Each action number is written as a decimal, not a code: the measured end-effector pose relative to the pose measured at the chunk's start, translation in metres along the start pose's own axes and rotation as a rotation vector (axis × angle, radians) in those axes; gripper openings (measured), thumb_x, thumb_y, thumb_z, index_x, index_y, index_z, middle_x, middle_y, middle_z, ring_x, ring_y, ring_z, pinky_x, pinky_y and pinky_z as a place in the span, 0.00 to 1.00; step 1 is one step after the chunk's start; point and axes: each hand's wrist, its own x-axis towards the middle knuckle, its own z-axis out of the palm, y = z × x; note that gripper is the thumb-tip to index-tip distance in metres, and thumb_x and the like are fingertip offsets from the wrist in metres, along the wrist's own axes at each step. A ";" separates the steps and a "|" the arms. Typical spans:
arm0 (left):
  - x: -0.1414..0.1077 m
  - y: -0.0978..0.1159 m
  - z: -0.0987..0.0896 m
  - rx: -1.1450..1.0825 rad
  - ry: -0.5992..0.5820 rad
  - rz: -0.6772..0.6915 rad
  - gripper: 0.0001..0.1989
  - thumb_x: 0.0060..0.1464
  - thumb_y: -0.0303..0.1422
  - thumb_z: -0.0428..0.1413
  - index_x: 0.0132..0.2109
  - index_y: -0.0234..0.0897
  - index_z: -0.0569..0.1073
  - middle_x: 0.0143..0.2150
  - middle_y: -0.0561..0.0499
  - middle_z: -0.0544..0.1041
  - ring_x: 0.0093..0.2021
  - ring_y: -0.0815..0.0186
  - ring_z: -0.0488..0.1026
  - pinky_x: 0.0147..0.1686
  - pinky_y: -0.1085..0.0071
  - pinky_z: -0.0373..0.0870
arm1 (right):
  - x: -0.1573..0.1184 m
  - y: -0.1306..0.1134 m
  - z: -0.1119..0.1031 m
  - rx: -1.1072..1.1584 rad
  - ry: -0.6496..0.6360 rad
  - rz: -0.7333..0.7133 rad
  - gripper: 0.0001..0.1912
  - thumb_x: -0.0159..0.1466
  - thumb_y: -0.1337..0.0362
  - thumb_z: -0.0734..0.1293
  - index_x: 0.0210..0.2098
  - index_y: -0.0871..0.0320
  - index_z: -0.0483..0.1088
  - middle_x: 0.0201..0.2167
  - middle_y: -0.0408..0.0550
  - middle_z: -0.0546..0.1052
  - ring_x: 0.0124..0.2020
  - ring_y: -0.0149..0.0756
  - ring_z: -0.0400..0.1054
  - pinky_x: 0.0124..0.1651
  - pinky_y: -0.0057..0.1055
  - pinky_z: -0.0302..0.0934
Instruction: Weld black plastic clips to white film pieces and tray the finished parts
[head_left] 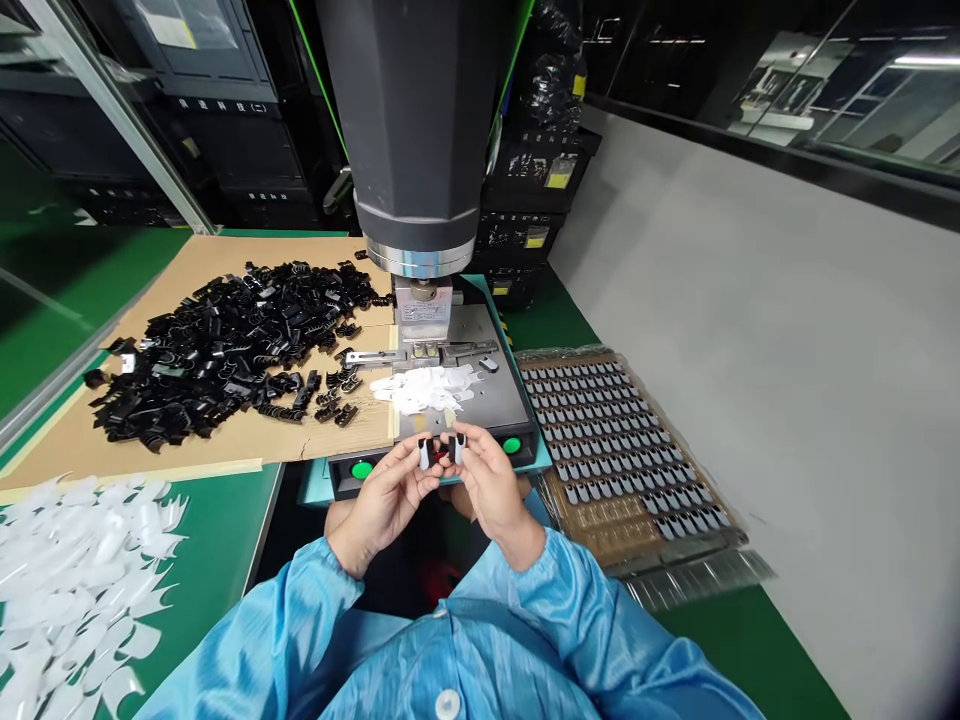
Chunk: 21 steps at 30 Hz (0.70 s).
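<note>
My left hand (388, 503) pinches a small black-and-white part (425, 454) in front of the machine base. Close beside it, my right hand (493, 490) holds a similar black-and-white part (457, 448) between thumb and fingers. The two parts are a short gap apart, level with each other. Just beyond my hands, a pile of white pieces (427, 388) lies on the machine's metal plate (502, 405), below the press head (424, 255). A metal fixture (426, 353) sits under that head, with one dark part (488, 365) to its right.
Black parts (225, 345) are heaped on brown cardboard (172, 265) at the left. More white pieces (82, 590) cover the lower left. A tray (600, 522) with rows of grey parts stands at the right. Green buttons (361, 469) flank my hands. Black crates (517, 240) stand behind.
</note>
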 end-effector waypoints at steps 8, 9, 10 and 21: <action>0.000 -0.004 -0.003 0.040 -0.026 -0.016 0.17 0.64 0.34 0.66 0.58 0.37 0.78 0.48 0.45 0.83 0.41 0.66 0.83 0.41 0.73 0.83 | -0.003 -0.003 0.002 0.019 -0.001 -0.002 0.18 0.66 0.56 0.73 0.54 0.52 0.75 0.49 0.50 0.81 0.39 0.37 0.76 0.42 0.37 0.76; 0.000 -0.004 -0.004 0.049 -0.024 -0.015 0.17 0.64 0.34 0.66 0.58 0.38 0.78 0.48 0.45 0.83 0.41 0.65 0.83 0.41 0.73 0.83 | -0.003 -0.002 0.002 0.011 -0.004 -0.005 0.18 0.67 0.56 0.73 0.54 0.51 0.75 0.49 0.50 0.81 0.39 0.37 0.76 0.42 0.37 0.76; 0.000 -0.004 -0.004 0.055 -0.023 -0.014 0.17 0.64 0.34 0.66 0.58 0.38 0.78 0.48 0.45 0.83 0.42 0.65 0.83 0.41 0.73 0.83 | -0.003 -0.002 0.001 0.005 -0.008 -0.006 0.18 0.67 0.56 0.72 0.54 0.51 0.75 0.49 0.50 0.81 0.39 0.37 0.76 0.42 0.37 0.76; -0.003 -0.015 -0.004 0.355 -0.003 0.195 0.22 0.57 0.39 0.72 0.57 0.41 0.79 0.53 0.46 0.80 0.39 0.66 0.81 0.44 0.68 0.82 | -0.005 0.005 -0.008 -0.463 0.035 -0.184 0.06 0.63 0.65 0.67 0.41 0.52 0.70 0.36 0.42 0.74 0.37 0.36 0.72 0.43 0.34 0.70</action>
